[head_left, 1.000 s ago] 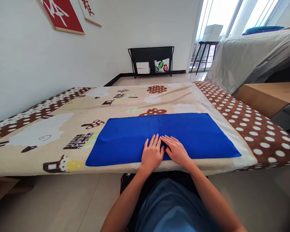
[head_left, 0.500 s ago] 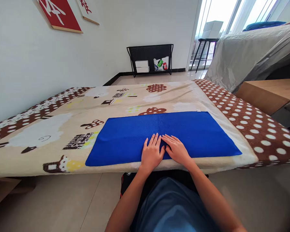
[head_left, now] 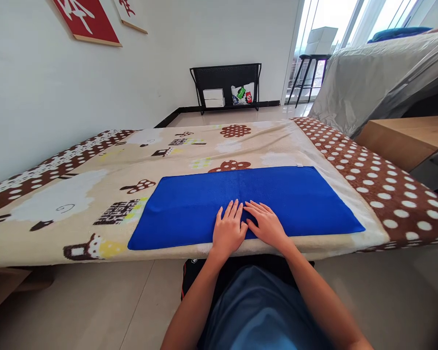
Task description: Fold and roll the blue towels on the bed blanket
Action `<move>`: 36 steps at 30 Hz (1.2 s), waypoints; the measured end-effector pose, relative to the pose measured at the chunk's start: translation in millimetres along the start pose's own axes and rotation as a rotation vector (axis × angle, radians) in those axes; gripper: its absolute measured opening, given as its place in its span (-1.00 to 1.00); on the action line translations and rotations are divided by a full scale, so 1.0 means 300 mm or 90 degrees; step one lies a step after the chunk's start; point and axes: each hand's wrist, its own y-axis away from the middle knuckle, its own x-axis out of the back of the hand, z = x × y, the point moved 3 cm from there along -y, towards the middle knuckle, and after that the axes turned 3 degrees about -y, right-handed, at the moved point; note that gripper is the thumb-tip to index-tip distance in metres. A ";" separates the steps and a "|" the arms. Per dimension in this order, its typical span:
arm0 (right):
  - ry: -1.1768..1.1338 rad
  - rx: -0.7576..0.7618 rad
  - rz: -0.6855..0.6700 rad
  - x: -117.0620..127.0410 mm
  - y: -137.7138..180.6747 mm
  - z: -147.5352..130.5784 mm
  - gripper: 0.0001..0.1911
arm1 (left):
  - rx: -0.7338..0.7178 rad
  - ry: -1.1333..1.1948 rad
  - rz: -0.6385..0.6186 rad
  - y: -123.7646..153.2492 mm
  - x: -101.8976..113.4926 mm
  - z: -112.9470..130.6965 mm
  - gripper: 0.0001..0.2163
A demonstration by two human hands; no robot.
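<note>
A blue rectangular cloth (head_left: 190, 204) lies flat and spread out along the near edge of a bed covered by a patterned blanket (head_left: 105, 189). On its middle, near the front edge, rests my left hand (head_left: 229, 227), palm down with fingers stretched out. Beside it my right hand (head_left: 265, 223) also lies flat on the cloth, angled toward the left. The fingertips of both hands come close together, and neither hand grips anything. A small white tag shows at the cloth's far edge.
Brown polka-dot borders (head_left: 379, 189) run along the blanket's sides. To the right stand a wooden box-like piece (head_left: 401, 141) and something draped in plastic sheeting (head_left: 365, 78). A black rack (head_left: 226, 78) and a stool (head_left: 308, 73) are at the back.
Both hands stay flat in nearly the same place on the blue cloth. The view has shifted very slightly.
</note>
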 end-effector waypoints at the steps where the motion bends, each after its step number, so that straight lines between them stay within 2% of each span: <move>1: 0.000 -0.002 -0.001 0.001 -0.001 0.000 -0.53 | 0.000 0.001 -0.001 0.000 0.000 0.000 -0.47; 24: 0.065 -0.038 0.010 0.004 0.009 -0.010 -0.54 | 0.008 0.019 -0.006 -0.001 0.006 0.001 -0.48; 30: 0.091 -0.054 0.012 0.031 0.027 0.016 -0.54 | 0.011 0.021 -0.004 -0.002 0.009 0.003 -0.47; 36: 0.123 -0.078 0.038 0.081 0.076 0.083 -0.53 | 0.009 0.022 0.011 0.000 0.007 0.004 -0.46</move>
